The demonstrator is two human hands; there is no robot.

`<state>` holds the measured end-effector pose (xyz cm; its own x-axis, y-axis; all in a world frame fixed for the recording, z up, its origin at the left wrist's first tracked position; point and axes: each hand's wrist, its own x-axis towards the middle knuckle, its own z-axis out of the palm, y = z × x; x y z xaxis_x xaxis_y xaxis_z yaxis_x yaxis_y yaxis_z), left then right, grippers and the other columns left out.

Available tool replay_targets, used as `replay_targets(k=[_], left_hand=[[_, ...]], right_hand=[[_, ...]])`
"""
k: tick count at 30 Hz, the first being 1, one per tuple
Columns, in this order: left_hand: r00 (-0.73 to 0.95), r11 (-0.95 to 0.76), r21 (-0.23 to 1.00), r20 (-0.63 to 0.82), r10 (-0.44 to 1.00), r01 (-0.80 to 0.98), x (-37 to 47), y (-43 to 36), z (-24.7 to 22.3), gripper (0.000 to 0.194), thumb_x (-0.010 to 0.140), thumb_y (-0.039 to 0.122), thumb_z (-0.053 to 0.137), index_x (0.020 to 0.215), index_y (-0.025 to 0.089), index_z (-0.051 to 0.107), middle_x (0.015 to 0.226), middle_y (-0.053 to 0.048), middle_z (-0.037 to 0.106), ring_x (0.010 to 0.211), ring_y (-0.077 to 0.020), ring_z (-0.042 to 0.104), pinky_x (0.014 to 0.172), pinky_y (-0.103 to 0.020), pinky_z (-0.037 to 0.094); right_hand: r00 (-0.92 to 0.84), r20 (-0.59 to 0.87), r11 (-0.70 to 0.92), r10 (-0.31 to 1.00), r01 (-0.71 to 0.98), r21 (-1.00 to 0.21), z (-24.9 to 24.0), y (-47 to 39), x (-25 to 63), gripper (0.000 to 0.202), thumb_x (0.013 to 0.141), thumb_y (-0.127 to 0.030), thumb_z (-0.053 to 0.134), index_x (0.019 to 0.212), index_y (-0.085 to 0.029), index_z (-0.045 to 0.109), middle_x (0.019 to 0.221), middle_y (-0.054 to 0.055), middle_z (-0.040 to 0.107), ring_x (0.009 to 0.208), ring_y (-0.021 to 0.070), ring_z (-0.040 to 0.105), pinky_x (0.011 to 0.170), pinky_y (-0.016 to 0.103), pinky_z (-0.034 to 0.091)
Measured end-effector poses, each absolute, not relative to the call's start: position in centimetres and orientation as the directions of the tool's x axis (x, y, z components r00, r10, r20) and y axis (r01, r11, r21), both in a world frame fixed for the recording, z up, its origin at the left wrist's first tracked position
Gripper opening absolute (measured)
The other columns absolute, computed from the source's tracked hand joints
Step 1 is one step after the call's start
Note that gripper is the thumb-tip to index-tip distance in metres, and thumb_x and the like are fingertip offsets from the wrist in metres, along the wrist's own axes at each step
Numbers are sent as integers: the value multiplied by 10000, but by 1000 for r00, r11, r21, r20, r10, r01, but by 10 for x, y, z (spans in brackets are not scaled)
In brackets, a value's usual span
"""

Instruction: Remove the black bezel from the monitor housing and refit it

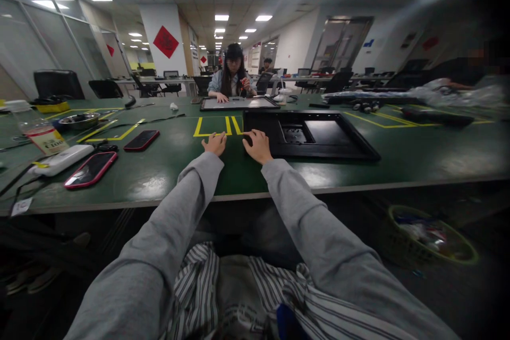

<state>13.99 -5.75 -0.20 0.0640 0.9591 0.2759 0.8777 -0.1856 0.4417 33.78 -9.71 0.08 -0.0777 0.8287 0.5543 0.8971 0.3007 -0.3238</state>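
Note:
My left hand [215, 143] rests on the green table [179, 170], fingers apart and nothing in it. It lies at the near end of a yellow tape outline [211, 134]. Beside it, my right hand [258, 146] is open, thumb apart from the fingers, at the left edge of a black rectangular housing [274, 141]. I cannot tell whether its fingers touch that edge. The housing lies flat, with a raised rim and a rectangular recess in its middle.
Two red-edged phones [142, 140], a white power strip [66, 160], a labelled bottle [42, 133] and a metal bowl [79, 120] stand at left. Across the table, a person [233, 77] works over a flat panel [239, 103]. A waste basket [434, 239] stands low at right.

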Motion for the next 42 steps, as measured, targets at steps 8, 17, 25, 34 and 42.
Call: replay_targets(k=[8,17,25,34,42], left_hand=[[-54,-81,369,342,938,926,96,-51,-4,470,1041,427,303,1370,296,612,1456,-91,589,1427,-272,398,1155,-630,256],[-91,-12,338,286,954,941,75,-56,-8,422,1021,373,350,1309,290,648,1439,-96,598,1398,-282,422,1128,-642,280],[-161,46,353,304,939,935,51,-54,-10,429,1012,351,346,1300,300,660,1369,-101,647,1342,-300,464,1111,-653,290],[-147,48,330,283,948,943,56,-63,-5,449,1012,335,320,1317,293,647,1397,-105,626,1328,-322,464,1098,-676,288],[-139,50,318,264,954,947,54,-60,-7,459,1021,333,303,1342,298,629,1421,-109,601,1344,-315,450,1102,-657,300]], right_hand=[[-5,321,93,947,962,-259,4,-101,313,541,975,-391,440,1501,-264,442,1432,181,475,1318,364,441,1046,521,377],[140,310,-43,941,953,-300,8,-92,313,491,910,-290,529,1401,-295,500,1441,152,433,1335,347,414,1065,549,341],[204,366,-107,908,957,-268,-3,-91,407,504,907,-270,477,1407,-322,502,1449,136,478,1365,325,405,1069,613,344],[286,340,-235,896,954,-184,-8,-113,565,540,958,-333,423,1498,-352,426,1488,117,494,1337,321,459,1062,589,372],[276,418,-270,865,960,-74,-10,-120,579,674,957,-369,514,1584,-244,301,1456,200,514,1314,320,484,1020,496,423]])
